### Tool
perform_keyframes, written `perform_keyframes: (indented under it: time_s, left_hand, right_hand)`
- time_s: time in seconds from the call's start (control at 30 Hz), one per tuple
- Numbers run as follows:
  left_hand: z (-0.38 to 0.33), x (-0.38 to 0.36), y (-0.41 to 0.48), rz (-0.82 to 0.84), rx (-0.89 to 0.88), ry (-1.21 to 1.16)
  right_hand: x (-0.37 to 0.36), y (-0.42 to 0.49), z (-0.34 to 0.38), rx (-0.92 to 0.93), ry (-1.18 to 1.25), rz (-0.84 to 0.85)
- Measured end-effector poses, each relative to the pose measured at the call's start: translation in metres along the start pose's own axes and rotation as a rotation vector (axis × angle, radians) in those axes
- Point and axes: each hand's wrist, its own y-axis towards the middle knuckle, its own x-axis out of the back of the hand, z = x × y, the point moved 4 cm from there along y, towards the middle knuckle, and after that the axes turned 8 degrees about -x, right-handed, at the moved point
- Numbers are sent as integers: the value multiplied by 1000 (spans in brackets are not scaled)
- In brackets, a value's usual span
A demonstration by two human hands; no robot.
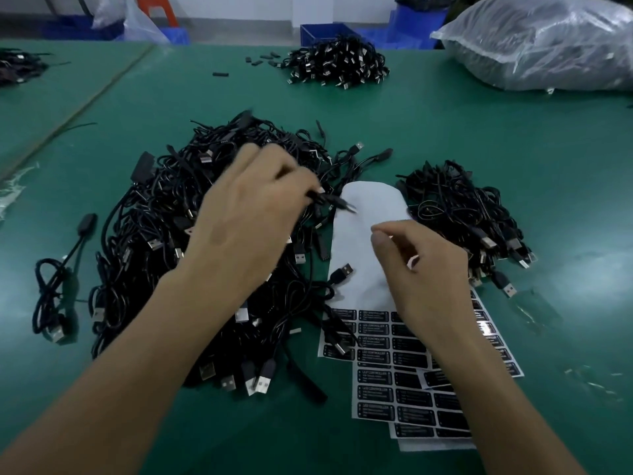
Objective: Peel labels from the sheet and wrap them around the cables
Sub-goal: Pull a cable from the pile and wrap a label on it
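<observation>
Cable piles (154, 234) cover the green table (445, 132) before blue bins (325, 30); left fingers (291, 180) pinch a cable (337, 202), right fingers (380, 240) unclear.

Black labels (374, 337) on the sheet (363, 241) read "LED CONTROLLER".

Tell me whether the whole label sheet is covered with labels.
No, the far part of the label sheet is bare white backing; black labels sit only on its near part.
</observation>
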Motion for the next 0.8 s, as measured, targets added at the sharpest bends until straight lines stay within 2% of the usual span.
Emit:
perform_keyframes:
  time_s: [0.13,0.23,0.3,0.57,0.7,0.8]
  left_hand:
    - [-24,-14,-9,67,-246,-160]
    - [-37,-19,-22,-4,-338,-248]
    - [-41,-20,-27,-47,-361,-323]
    - [-37,-16,-28,-222,-279,-645]
    - [-25,-11,-26,-174,-225,-747]
    - [-12,-7,-24,-26,-170,-719]
  right_hand:
    - [1,-1,-2,-89,262,96]
    - [-4,-3,-2,-144,351,226]
    - [-7,-3,3,-190,493,274]
    - [-6,2,0,-485,822,272]
    - [1,5,-6,-557,911,161]
    - [5,5,-11,-551,891,150]
